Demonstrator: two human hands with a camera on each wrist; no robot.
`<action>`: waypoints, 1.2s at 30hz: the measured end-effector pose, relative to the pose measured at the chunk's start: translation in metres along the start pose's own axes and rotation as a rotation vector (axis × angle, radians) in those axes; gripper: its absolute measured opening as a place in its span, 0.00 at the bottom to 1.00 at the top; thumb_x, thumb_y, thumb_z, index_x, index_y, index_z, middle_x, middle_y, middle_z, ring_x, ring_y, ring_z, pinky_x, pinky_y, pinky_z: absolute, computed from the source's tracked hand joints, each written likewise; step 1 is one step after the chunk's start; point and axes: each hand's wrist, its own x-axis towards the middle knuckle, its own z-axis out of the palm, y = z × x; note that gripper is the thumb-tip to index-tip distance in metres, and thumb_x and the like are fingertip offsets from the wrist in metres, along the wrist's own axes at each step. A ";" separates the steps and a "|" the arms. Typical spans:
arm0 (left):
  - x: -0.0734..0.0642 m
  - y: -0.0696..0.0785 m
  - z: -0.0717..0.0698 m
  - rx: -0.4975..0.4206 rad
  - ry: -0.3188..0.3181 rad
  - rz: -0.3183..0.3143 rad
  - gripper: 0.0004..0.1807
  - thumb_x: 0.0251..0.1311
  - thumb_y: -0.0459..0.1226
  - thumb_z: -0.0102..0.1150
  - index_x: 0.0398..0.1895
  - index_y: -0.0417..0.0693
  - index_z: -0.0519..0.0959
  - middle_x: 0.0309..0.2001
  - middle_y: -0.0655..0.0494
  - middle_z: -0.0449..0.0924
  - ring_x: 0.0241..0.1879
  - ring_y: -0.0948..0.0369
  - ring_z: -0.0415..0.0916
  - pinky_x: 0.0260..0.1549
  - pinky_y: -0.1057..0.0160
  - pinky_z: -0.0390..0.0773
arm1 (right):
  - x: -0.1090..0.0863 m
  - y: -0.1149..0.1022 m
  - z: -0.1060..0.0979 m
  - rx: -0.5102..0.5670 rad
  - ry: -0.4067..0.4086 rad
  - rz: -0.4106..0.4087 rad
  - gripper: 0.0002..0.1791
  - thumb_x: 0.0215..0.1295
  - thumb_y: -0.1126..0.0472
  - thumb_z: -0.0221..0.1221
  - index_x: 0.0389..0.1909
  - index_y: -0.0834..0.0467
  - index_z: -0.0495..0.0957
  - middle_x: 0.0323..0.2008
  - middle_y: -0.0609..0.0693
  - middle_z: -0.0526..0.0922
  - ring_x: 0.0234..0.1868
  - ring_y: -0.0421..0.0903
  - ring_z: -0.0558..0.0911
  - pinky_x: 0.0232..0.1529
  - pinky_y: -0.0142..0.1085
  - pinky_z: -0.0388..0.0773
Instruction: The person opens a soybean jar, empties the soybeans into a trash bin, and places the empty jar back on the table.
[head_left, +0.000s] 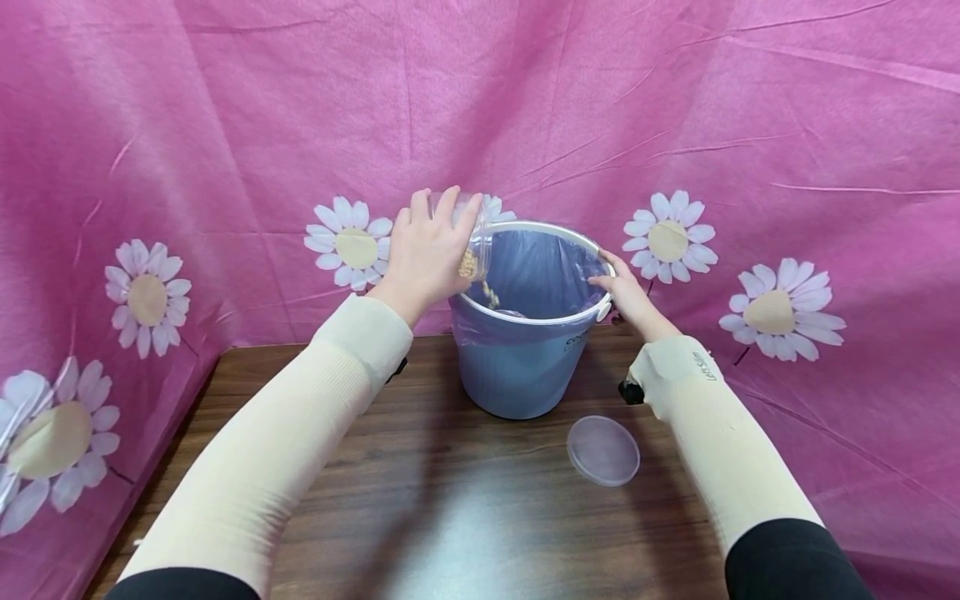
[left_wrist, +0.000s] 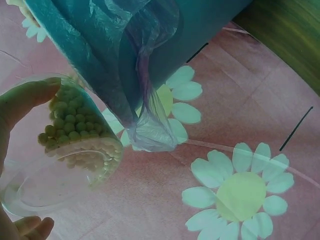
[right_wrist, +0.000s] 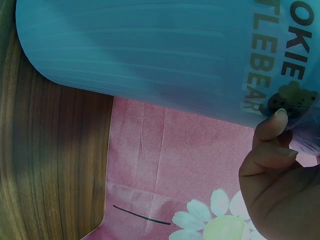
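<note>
While your left hand (head_left: 429, 257) grips the clear round plastic tub (left_wrist: 52, 180), tilted at the left edge of the blue plastic bucket (head_left: 517, 375), and your right hand (head_left: 633, 298) grips the opposite edge, outward drift could spill small yellow balls (left_wrist: 72, 120) onto the brown wooden table (head_left: 360, 500)

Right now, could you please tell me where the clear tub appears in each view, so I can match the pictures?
Head: the clear tub is just above centre, tilted in the left hand.
Left wrist: the clear tub is at the left, with round pellets inside.
Right wrist: not in this picture.
Shared landmark: the blue bucket, near centre in the head view, at the top in both wrist views.
</note>
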 end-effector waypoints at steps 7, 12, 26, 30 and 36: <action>-0.001 0.004 0.002 0.007 0.025 0.048 0.55 0.44 0.49 0.74 0.76 0.53 0.55 0.73 0.43 0.60 0.67 0.39 0.57 0.52 0.46 0.72 | 0.001 0.001 0.000 0.005 -0.005 -0.002 0.39 0.71 0.68 0.46 0.79 0.62 0.40 0.79 0.62 0.40 0.78 0.59 0.46 0.78 0.49 0.46; -0.002 0.006 0.003 0.033 0.047 0.077 0.55 0.42 0.48 0.76 0.75 0.55 0.57 0.72 0.44 0.61 0.67 0.40 0.58 0.52 0.46 0.72 | 0.001 0.001 -0.001 -0.007 -0.005 -0.006 0.39 0.71 0.67 0.46 0.79 0.62 0.40 0.79 0.63 0.40 0.78 0.59 0.47 0.77 0.49 0.47; -0.002 0.011 0.009 0.077 0.093 0.140 0.47 0.48 0.43 0.69 0.74 0.56 0.60 0.71 0.46 0.61 0.68 0.40 0.58 0.51 0.47 0.71 | 0.003 0.004 -0.001 -0.016 -0.003 -0.006 0.39 0.71 0.66 0.47 0.79 0.61 0.41 0.79 0.62 0.42 0.76 0.58 0.51 0.76 0.47 0.53; -0.003 0.011 0.011 0.087 0.094 0.157 0.45 0.50 0.41 0.68 0.74 0.57 0.61 0.71 0.46 0.61 0.69 0.40 0.58 0.51 0.47 0.71 | -0.005 -0.008 0.000 0.012 -0.020 0.010 0.39 0.71 0.68 0.46 0.78 0.64 0.40 0.79 0.64 0.39 0.78 0.60 0.46 0.77 0.51 0.47; -0.005 0.012 0.014 0.104 0.141 0.188 0.43 0.52 0.41 0.67 0.74 0.58 0.62 0.72 0.46 0.62 0.69 0.40 0.59 0.51 0.48 0.71 | -0.023 -0.028 0.002 0.023 -0.036 0.015 0.38 0.70 0.71 0.45 0.77 0.67 0.40 0.78 0.66 0.38 0.78 0.62 0.44 0.77 0.52 0.47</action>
